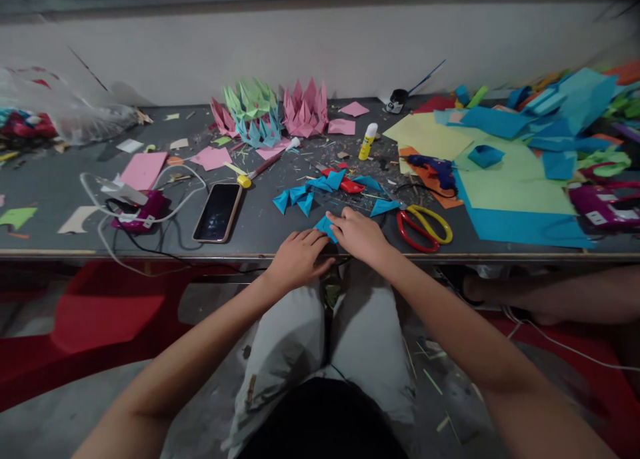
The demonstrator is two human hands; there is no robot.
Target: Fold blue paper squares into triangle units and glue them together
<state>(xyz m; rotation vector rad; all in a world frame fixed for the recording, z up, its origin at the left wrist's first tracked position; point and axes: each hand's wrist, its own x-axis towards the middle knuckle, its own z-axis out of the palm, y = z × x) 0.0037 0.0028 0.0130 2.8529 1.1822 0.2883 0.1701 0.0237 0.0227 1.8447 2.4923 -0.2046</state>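
Observation:
My left hand (298, 257) and my right hand (358, 234) meet at the near edge of the dark table (60, 192), both pressed with curled fingers onto a small folded blue paper piece (325, 226). Most of that piece is hidden under my fingers. Just beyond lie several folded blue paper triangles (296, 198) and a red paper scrap (349, 184). Red and yellow scissors (424, 227) lie right of my right hand.
A phone (217, 212) lies to the left, beside a purple device (140, 214) with white cables. Folded paper crowns (270, 116) stand at the back. A glue stick (368, 140), a blue glue gun (436, 170) and coloured paper sheets (510, 179) fill the right. Another person's leg (550, 299) shows at right.

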